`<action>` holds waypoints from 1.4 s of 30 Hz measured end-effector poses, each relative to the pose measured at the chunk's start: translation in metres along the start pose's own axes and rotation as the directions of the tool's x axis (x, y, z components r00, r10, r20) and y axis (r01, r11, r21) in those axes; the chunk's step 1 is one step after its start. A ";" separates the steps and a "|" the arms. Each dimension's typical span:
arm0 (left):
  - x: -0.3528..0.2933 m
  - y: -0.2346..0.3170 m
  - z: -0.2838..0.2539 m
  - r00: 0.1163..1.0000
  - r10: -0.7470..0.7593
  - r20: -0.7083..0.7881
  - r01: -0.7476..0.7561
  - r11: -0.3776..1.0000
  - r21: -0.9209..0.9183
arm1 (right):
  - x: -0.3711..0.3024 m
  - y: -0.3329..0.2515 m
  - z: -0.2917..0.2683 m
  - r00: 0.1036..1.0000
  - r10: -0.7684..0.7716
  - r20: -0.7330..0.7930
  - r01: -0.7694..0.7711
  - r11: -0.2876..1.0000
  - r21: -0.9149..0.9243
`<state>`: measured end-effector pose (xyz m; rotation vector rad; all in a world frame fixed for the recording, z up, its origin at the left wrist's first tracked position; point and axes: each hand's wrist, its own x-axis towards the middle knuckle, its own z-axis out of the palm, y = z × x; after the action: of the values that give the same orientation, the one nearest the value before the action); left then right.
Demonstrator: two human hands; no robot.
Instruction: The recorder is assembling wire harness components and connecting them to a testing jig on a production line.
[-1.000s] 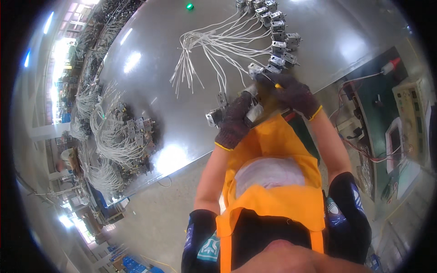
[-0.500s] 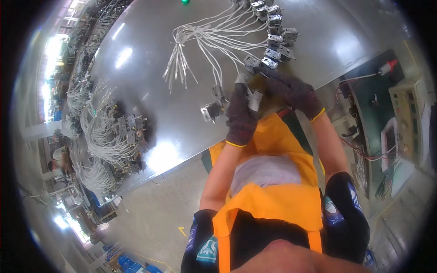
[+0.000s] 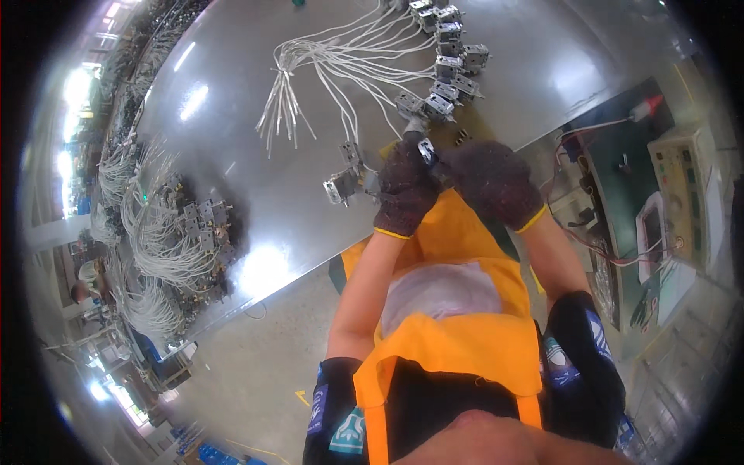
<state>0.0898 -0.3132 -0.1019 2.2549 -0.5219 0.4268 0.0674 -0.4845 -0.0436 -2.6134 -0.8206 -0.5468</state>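
My left hand (image 3: pixel 407 186), in a dark knitted glove with a yellow cuff, is closed around a small boxy metal part (image 3: pixel 427 151) at the table's near edge. Beside it my right hand (image 3: pixel 496 186), gloved alike, has its fingers curled in against that part. Whatever those fingers grip is hidden and smeared by motion. Ahead of my hands a row of boxy metal parts (image 3: pixel 448 66) trails white wires (image 3: pixel 356 66), gathered into one bundle. Two more such parts (image 3: pixel 341 186) lie to the left of my left hand.
A yellow-brown patch (image 3: pixel 484 133) with small dark pieces lies beyond my right hand on the metal table (image 3: pixel 287 178). Heaps of wired parts (image 3: pixel 174 232) sit at the left. A beige instrument box (image 3: pixel 682 186) with leads and a red-tipped plug (image 3: pixel 647 107) stands on the right.
The part in my left hand has turned, and my right hand has drawn back toward me, off the row of parts. The view has shifted slightly, moving the table's contents left.
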 end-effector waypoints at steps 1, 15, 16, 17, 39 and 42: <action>0.000 -0.004 0.001 1.000 0.002 -0.011 -0.002 1.000 0.008 | 0.003 -0.004 -0.001 0.999 -0.049 -0.021 0.047 0.993 -0.111; 0.008 0.017 -0.015 0.994 -0.106 -0.018 0.102 0.983 -0.155 | 0.008 -0.005 0.004 0.968 0.109 0.226 -0.128 0.989 0.071; 0.001 0.016 -0.026 0.994 -0.105 -0.024 0.100 0.984 -0.147 | 0.010 -0.003 0.002 0.935 0.142 0.325 -0.207 0.962 0.177; 0.004 0.028 -0.051 0.999 0.020 -0.036 -0.017 0.998 0.065 | 0.010 -0.003 -0.006 0.934 0.157 0.321 -0.220 0.961 0.169; -0.005 -0.012 -0.027 0.916 -0.394 -0.073 0.285 0.768 -0.573 | 0.011 0.025 0.055 0.935 0.346 0.079 -0.315 0.708 0.633; -0.010 -0.019 -0.029 0.930 -0.355 0.099 0.355 0.792 -0.496 | 0.009 0.041 0.047 0.948 0.316 0.049 -0.283 0.759 0.587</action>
<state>0.0869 -0.2776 -0.0993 1.7775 -0.1648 0.0745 0.1109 -0.4918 -0.0890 -2.0724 -0.4354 -0.2149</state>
